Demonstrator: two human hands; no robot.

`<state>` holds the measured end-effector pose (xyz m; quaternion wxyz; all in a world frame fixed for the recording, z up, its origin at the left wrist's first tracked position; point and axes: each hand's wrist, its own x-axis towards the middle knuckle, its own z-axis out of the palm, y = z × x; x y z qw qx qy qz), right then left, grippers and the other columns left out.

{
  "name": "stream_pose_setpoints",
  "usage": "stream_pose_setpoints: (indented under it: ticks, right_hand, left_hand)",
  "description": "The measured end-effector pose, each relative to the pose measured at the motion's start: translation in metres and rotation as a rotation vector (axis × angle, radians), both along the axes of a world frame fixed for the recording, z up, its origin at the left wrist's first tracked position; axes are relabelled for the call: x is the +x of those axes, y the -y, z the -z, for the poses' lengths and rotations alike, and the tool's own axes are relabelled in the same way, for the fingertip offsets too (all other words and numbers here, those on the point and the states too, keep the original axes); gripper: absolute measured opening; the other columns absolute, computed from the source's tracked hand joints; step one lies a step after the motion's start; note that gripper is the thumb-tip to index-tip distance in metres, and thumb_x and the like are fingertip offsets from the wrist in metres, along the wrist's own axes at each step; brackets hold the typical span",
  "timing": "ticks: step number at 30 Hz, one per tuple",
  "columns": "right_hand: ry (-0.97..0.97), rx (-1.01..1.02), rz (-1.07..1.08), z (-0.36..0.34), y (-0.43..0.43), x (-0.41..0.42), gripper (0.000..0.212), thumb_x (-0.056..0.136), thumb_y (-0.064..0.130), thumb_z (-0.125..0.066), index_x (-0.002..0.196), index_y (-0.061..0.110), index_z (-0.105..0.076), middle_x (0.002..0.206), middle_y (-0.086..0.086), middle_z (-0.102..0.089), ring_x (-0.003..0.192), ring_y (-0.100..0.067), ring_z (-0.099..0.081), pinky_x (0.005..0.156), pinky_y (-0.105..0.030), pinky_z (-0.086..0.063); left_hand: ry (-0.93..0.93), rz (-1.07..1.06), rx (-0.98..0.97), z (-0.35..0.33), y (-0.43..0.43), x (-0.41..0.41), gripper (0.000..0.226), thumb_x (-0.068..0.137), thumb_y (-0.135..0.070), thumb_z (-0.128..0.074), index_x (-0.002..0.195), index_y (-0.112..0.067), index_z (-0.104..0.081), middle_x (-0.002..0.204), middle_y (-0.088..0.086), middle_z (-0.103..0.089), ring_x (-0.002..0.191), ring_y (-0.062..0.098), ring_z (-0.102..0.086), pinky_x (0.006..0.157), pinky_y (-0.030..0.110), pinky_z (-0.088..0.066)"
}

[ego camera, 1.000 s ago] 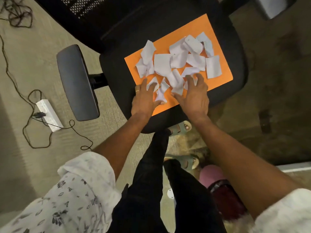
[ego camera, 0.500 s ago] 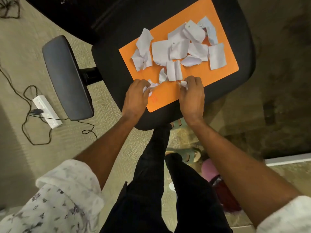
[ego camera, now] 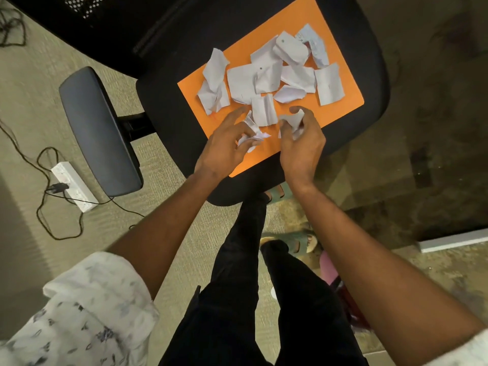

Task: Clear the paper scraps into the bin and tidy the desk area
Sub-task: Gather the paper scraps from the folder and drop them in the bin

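Observation:
Several white paper scraps [ego camera: 266, 77] lie scattered on an orange sheet [ego camera: 340, 107] that rests on a black office chair seat [ego camera: 163, 101]. My left hand [ego camera: 224, 149] hovers over the sheet's near edge, fingers curled around a few small scraps. My right hand [ego camera: 303, 143] is just beside it, closed on a crumpled scrap held above the sheet. One folded scrap [ego camera: 262, 109] lies between my two hands' fingertips. No bin is clearly in view.
The chair's grey armrest [ego camera: 97, 130] juts out at the left. On the carpet lie a white power strip [ego camera: 72, 186] and black cables [ego camera: 47, 223]. My legs and sandalled feet stand below the seat, next to a pink and dark red object [ego camera: 335, 276].
Both hands swept over the near scraps, closed on some and lifted slightly off the sheet. The near edge of the orange sheet now shows bare.

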<state>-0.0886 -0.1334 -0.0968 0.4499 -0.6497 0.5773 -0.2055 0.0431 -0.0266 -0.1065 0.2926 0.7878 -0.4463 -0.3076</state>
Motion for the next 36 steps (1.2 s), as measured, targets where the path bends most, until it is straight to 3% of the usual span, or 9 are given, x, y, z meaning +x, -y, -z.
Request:
stream_pose_setpoints:
  ticks: [4,8,15,19,21,24,29,31,36]
  right_hand:
    - [-0.056,0.173,-0.053,0.008,0.01,-0.002,0.044,0.087,0.031,-0.076,0.125,0.014,-0.062,0.11,-0.001,-0.069,0.095,-0.012,-0.062,0.08,-0.022,-0.051]
    - [-0.108,0.221,-0.106,0.016,0.02,-0.001,0.047,0.085,0.035,-0.077,0.124,0.014,-0.062,0.111,-0.001,-0.067,0.095,-0.013,-0.058,0.08,-0.024,-0.049]
    - [-0.072,0.275,-0.064,0.015,0.018,-0.001,0.032,0.087,0.038,-0.074,0.106,0.013,-0.069,0.1,0.001,-0.07,0.09,-0.013,-0.063,0.074,-0.023,-0.049]
    - [-0.013,0.338,0.01,0.007,-0.002,-0.023,0.014,0.09,0.03,-0.071,0.097,0.017,-0.071,0.084,0.008,-0.067,0.075,-0.001,-0.059,0.063,-0.014,-0.042]
    - [-0.01,0.325,0.068,0.002,-0.015,-0.041,0.009,0.089,0.025,-0.071,0.094,0.018,-0.072,0.082,0.007,-0.067,0.073,-0.005,-0.058,0.061,-0.014,-0.039]
    - [-0.017,0.308,0.227,-0.007,-0.031,-0.084,0.013,0.089,0.016,-0.07,0.101,0.013,-0.074,0.087,0.009,-0.066,0.079,-0.005,-0.059,0.066,-0.005,-0.038]
    - [-0.132,0.288,0.551,-0.001,-0.057,-0.188,0.021,0.09,0.018,-0.069,0.109,0.01,-0.071,0.103,-0.007,-0.068,0.095,-0.02,-0.063,0.084,-0.031,-0.049]
    - [-0.192,0.256,0.652,-0.001,-0.068,-0.242,0.019,0.089,0.017,-0.069,0.106,0.007,-0.071,0.1,-0.01,-0.067,0.093,-0.024,-0.063,0.081,-0.029,-0.046]
    - [-0.342,0.209,0.755,-0.01,-0.097,-0.345,0.022,0.089,0.009,-0.066,0.11,0.003,-0.069,0.102,-0.013,-0.066,0.096,-0.025,-0.061,0.079,-0.017,-0.035]
  left_hand:
    - [0.053,0.032,0.051,0.01,0.005,0.0,0.019,0.094,-0.033,-0.07,0.096,-0.014,-0.069,0.153,0.006,-0.045,0.125,0.022,-0.059,0.082,0.031,-0.056]
    - [0.115,-0.057,0.064,0.013,0.01,0.0,0.018,0.091,-0.028,-0.074,0.097,-0.011,-0.071,0.142,0.008,-0.054,0.125,0.018,-0.056,0.087,0.025,-0.054]
    - [0.056,-0.25,0.081,0.005,0.005,-0.004,0.026,0.089,-0.036,-0.074,0.098,-0.011,-0.074,0.108,0.0,-0.058,0.093,0.007,-0.059,0.077,0.01,-0.05]
    - [-0.002,-0.388,0.04,-0.01,-0.01,-0.02,0.025,0.087,-0.037,-0.077,0.095,-0.014,-0.074,0.103,-0.001,-0.061,0.079,0.001,-0.063,0.075,0.014,-0.052]
    - [-0.049,-0.391,0.013,-0.02,-0.011,-0.04,0.019,0.087,-0.032,-0.078,0.092,-0.014,-0.074,0.103,0.002,-0.062,0.076,0.003,-0.064,0.073,0.014,-0.052]
    - [-0.109,-0.26,0.005,-0.036,0.006,-0.079,0.01,0.088,-0.026,-0.078,0.09,-0.017,-0.072,0.101,0.002,-0.062,0.078,0.007,-0.064,0.072,0.016,-0.051]
    - [-0.156,0.171,0.053,-0.049,0.042,-0.152,0.009,0.093,-0.029,-0.073,0.094,-0.021,-0.071,0.103,-0.004,-0.059,0.082,0.005,-0.062,0.069,0.013,-0.048]
    - [-0.142,0.377,0.081,-0.051,0.056,-0.188,0.012,0.092,-0.029,-0.073,0.096,-0.018,-0.072,0.103,-0.001,-0.06,0.083,0.004,-0.061,0.072,0.012,-0.048]
    - [-0.072,0.791,0.105,-0.055,0.077,-0.259,0.018,0.093,-0.03,-0.07,0.101,-0.014,-0.074,0.105,-0.003,-0.06,0.086,0.008,-0.062,0.076,0.029,-0.054]
